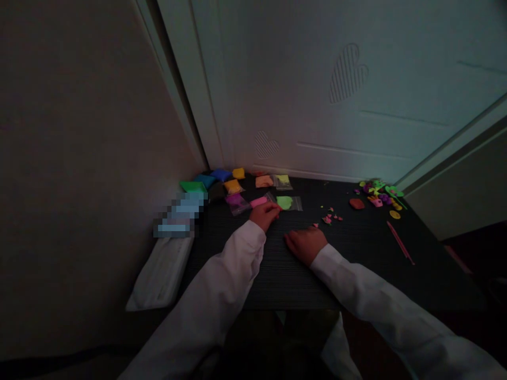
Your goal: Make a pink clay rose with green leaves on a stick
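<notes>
My left hand (264,216) is over the middle of the dark table, its fingers pinched together. Whatever may be between the fingertips is too small and dim to name. Just behind it lie a bag of pink clay (259,201) and a clear zip bag of light green clay (284,202). To the right, my right hand (306,245) rests low on the tabletop with its fingers curled in, and their inner side is hidden. Several small pink clay pieces (327,219), some with green bits, lie just beyond the right hand.
Bags of purple (236,203), orange (233,186) and blue clay (221,174) line the back left. A white packet (160,272) lies at the left edge. Rightward are a red lump (357,203), a colourful clay pile (380,194) and pink sticks (399,241). A white door panel (293,105) stands behind.
</notes>
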`<move>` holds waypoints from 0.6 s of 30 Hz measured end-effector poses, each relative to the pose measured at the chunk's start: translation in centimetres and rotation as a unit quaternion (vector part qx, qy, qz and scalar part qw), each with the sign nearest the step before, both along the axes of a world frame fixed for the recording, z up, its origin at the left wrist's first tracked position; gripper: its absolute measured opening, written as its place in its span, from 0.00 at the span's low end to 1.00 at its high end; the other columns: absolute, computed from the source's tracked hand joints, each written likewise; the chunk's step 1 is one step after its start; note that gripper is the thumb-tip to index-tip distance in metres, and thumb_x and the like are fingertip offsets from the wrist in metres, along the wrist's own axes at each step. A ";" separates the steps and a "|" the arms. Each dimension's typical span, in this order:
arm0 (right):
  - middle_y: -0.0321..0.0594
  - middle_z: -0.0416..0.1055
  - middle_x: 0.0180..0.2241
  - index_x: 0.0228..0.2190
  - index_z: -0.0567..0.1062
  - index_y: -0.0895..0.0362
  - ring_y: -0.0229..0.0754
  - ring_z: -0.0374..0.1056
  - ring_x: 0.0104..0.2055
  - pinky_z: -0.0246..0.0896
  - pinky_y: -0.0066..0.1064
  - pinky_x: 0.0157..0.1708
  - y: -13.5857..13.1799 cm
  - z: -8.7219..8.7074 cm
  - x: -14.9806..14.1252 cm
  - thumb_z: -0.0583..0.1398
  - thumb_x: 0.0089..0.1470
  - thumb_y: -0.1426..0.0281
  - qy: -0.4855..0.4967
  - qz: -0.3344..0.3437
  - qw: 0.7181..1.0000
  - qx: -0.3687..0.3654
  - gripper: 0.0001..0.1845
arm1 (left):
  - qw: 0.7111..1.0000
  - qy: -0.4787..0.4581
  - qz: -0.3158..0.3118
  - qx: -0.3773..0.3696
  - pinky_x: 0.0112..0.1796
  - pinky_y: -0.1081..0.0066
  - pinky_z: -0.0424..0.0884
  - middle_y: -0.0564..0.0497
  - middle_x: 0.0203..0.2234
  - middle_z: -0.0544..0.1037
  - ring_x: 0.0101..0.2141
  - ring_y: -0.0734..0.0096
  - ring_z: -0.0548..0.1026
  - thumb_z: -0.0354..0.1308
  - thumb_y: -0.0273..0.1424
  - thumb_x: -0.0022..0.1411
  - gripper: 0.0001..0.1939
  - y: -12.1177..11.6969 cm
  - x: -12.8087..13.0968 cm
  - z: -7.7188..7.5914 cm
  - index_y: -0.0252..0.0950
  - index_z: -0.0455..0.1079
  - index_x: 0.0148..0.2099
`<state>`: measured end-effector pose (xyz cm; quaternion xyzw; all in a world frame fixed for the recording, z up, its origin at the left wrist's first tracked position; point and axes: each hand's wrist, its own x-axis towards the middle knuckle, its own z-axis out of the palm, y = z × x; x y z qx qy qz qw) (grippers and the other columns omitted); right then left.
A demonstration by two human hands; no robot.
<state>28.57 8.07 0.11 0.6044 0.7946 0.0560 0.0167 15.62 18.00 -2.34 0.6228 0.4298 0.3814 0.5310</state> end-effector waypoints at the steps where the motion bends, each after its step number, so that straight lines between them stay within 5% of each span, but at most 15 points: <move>1: 0.41 0.72 0.24 0.25 0.70 0.57 0.39 0.66 0.25 0.47 0.31 0.29 0.1 0.1 0.2 0.41 0.54 0.63 -0.002 -0.006 1.000 0.002 0.22 | 1.000 0.000 0.000 0.001 0.19 0.77 0.56 0.55 0.15 0.66 0.17 0.81 0.62 0.51 0.35 0.46 0.11 0.0 0.0 0.0 0.34 0.68 0.29; 18: 0.40 0.72 0.26 0.26 0.69 0.57 0.39 0.67 0.27 0.49 0.32 0.33 0.1 -0.2 0.7 0.41 0.54 0.63 0.006 -0.032 0.999 0.017 0.21 | 1.000 0.011 0.010 -0.004 0.18 0.77 0.57 0.55 0.15 0.67 0.17 0.80 0.62 0.52 0.36 0.45 0.12 0.0 0.0 0.1 0.34 0.69 0.29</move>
